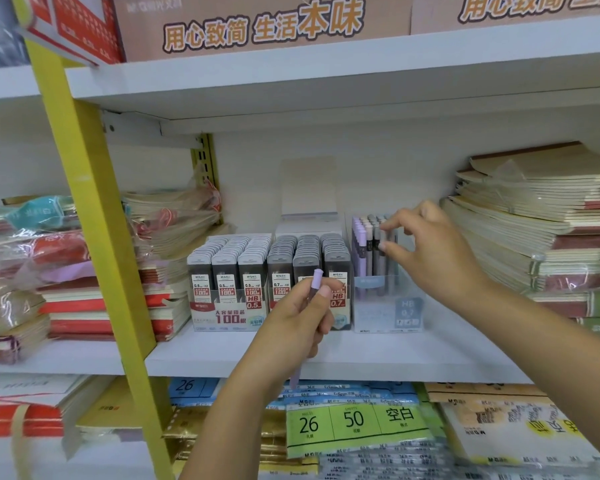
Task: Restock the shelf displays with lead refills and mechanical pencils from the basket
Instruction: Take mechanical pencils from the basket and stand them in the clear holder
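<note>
Left hand point(298, 317) gripping lilac mechanical pencil point(315, 280), fingers curling round barrel. Right hand point(433, 251) pinching grey pencil point(378, 236), fingers clamping it, in clear display box point(378, 317) on shelf point(222, 355).

Bare left hand point(298, 317) and right hand point(430, 251); bare forearms point(243, 410); fingers point(324, 291) short-nailed.

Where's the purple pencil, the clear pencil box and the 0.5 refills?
purple pencil point(315, 280): head view, upper end, near its cap.
clear pencil box point(374, 315): head view, front wall.
0.5 refills point(226, 275): head view, front middle case.
</note>
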`<state>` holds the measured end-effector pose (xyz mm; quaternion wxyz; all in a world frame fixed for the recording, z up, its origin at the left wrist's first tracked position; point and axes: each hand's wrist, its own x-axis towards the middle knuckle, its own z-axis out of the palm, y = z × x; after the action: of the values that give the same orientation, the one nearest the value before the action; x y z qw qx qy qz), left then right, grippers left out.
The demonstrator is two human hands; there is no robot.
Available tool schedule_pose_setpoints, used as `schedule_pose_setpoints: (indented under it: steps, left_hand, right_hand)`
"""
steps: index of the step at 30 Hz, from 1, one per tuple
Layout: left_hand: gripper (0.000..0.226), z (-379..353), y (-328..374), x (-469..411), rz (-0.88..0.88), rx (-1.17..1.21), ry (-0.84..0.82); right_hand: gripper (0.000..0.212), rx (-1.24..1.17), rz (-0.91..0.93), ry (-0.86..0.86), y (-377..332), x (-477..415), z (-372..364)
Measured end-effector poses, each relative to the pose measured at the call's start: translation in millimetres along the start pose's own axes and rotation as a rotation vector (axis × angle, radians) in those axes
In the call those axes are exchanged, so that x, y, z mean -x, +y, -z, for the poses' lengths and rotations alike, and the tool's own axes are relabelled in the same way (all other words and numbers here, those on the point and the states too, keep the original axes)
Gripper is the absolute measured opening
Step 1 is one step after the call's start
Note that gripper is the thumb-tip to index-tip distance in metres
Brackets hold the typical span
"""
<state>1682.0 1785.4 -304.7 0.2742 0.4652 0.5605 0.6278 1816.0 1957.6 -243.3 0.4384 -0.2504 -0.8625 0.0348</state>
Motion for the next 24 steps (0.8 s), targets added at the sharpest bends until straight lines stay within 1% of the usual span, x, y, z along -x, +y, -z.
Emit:
schedule_pose_setpoints:
  steps: [2,4,6,10,11,13,15,17,18,20,21,22,24]
  left_hand:
    - [0.023,0,1,1,0.006,0.009,-0.005]
    - [0.024,-2,2,0,0.002,-0.001,-0.022]
    - [0.026,-6,3,0,-0.015,-0.011,-0.048]
    - [0.037,-20,11,1,-0.059,-0.064,-0.131]
    - [0.039,-24,11,1,-0.065,-0.075,-0.142]
    - [0.032,-30,12,0,-0.082,-0.073,-0.129]
    - [0.02,-35,12,-4,-0.101,-0.075,-0.057]
    - [0.014,-38,9,-8,-0.157,-0.168,0.099]
    - [0.014,-39,4,-10,-0.225,-0.287,0.213]
    - [0.021,-37,-2,-10,-0.421,-0.638,0.482]
    - [0.027,-36,-4,-9,-0.51,-0.784,0.576]
    - [0.032,-34,-7,-10,-0.571,-0.881,0.628]
    - [0.043,-31,-11,-12,-0.591,-0.985,0.624]
  right_hand:
    - [0.018,-0.029,-0.022,0.034,-4,5,3]
    - [0.016,-0.116,-0.014,0.064,-15,13,9]
    - [0.014,-0.267,-0.004,-0.011,-29,23,13]
    - [0.018,-0.663,-0.069,-0.281,-49,36,19]
    - [0.017,-0.724,-0.09,-0.31,-50,37,20]
    - [0.012,-0.771,-0.131,-0.296,-47,37,21]
    - [0.01,-0.791,-0.16,-0.206,-42,35,23]
    - [0.011,-0.844,-0.178,-0.021,-34,30,30]
    - [0.012,-0.86,-0.163,0.093,-30,26,36]
    - [0.015,-0.804,-0.064,0.265,-23,19,49]
    - [0.016,-0.766,-0.008,0.301,-21,16,53]
    - [0.017,-0.731,0.044,0.303,-20,13,55]
    - [0.022,-0.62,0.127,0.246,-21,10,52]
